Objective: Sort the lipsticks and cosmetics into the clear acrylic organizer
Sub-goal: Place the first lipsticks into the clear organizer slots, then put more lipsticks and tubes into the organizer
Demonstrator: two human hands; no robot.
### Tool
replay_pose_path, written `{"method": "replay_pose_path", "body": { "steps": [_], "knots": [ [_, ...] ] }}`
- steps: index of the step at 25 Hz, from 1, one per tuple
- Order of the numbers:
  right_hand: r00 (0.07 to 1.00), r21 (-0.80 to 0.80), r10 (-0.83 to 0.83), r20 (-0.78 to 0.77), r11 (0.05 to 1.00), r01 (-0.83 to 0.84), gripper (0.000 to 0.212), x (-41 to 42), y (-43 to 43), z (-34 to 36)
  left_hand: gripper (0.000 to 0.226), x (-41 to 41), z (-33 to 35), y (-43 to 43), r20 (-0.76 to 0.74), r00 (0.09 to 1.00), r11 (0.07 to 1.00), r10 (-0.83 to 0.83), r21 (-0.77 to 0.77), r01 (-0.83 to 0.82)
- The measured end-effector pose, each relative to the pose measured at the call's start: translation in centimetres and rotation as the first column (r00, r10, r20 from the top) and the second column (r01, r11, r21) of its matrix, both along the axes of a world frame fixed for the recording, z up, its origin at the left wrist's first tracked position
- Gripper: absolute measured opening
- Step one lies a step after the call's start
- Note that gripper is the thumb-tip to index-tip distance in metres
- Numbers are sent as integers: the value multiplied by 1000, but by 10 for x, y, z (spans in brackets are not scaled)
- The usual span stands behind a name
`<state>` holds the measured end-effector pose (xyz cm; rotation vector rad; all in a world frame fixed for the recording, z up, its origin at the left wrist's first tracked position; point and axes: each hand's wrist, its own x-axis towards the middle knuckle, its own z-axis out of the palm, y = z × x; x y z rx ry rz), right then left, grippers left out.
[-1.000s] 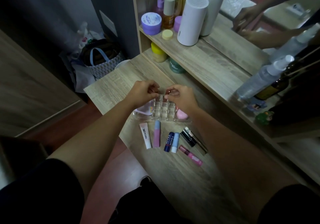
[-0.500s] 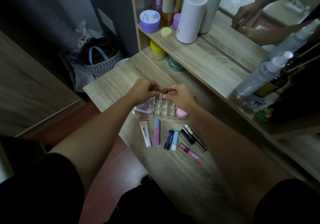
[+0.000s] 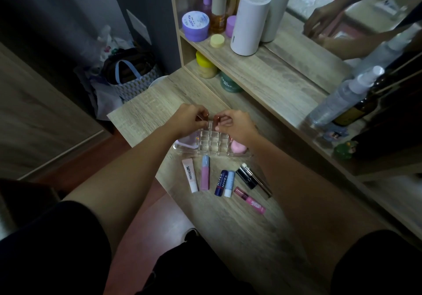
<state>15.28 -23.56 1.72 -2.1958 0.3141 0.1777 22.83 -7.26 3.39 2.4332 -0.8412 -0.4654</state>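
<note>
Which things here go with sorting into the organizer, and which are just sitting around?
Job: organizer; white lip tube; pink gloss; two Nivea sticks; black lipstick; pink balm; left hand; right hand.

Lying about: purple jar; white canister; spray bottle; tote bag.

You can read "PANTENO LIPS" running along the white tube [image 3: 190,175] at the left end of the row on the desk. At its 3 o'clock, two balm sticks lie side by side — the dark blue stick [image 3: 220,182] and the light blue stick [image 3: 229,183] each say "NIVEA". Up at 12 o'clock on the shelf, the purple jar [image 3: 196,26] has lid print that looks like "MOIST" — the rest is too small to read.
</note>
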Motion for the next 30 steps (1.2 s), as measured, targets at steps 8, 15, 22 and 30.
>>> {"method": "replay_pose_path", "body": {
  "steps": [8,15,22,30],
  "knots": [
    [997,-36,-29,71,999,32,33,-27,-7,18,41,-35,0,17,-130,927,916,353,-156,-370],
    [995,-174,-73,-74,983,59,13,-101,-14,-12,18,-131,-32,18,-2,956,954,293,-74,-292],
    [971,-252,-159,-179,961,111,24,-142,-25,-35,47,-150,-42,10,107,990,925,94,359,-127],
    [974,-283,-83,-210,959,21,23,-143,-31,-40,26,-150,-47,-1,37,947,924,318,210,-319]
  ]
}}
